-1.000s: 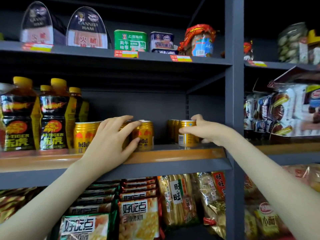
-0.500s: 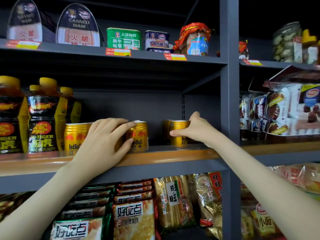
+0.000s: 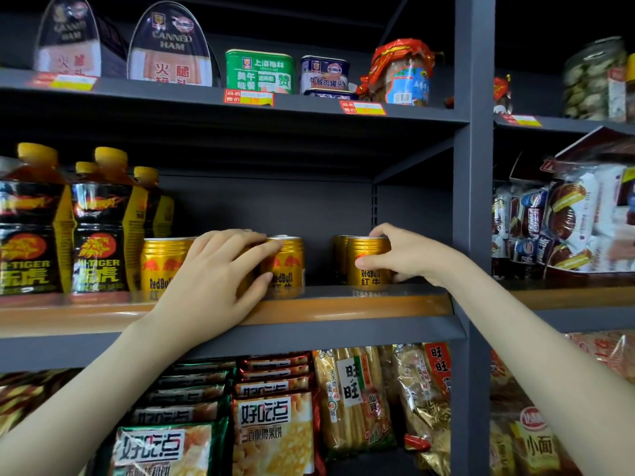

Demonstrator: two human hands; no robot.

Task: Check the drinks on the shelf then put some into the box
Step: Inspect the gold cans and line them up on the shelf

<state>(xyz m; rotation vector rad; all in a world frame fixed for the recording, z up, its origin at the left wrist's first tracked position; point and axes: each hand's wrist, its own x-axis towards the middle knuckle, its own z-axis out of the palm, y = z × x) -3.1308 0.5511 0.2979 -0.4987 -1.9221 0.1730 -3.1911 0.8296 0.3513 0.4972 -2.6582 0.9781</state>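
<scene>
Gold Red Bull cans stand on the middle shelf (image 3: 343, 309). My left hand (image 3: 220, 273) wraps around a gold can (image 3: 287, 266) in the middle group, covering much of a can behind my fingers; another can (image 3: 159, 266) stands just left of it. My right hand (image 3: 409, 254) grips the right-hand can (image 3: 366, 261) from its right side, thumb across the front, with more cans behind it. Hi-Tiger bottles (image 3: 99, 228) with yellow caps stand at the shelf's far left. No box is in view.
Canned ham and tins (image 3: 259, 72) line the shelf above. Snack packets (image 3: 275, 431) fill the shelf below. A grey upright post (image 3: 472, 201) runs just right of my right hand, with cake packets (image 3: 567, 221) beyond it.
Both hands stay on their cans. My right hand has turned its can so the Red Bull label faces front, and its thumb now lies across the label. The view drifted slightly.
</scene>
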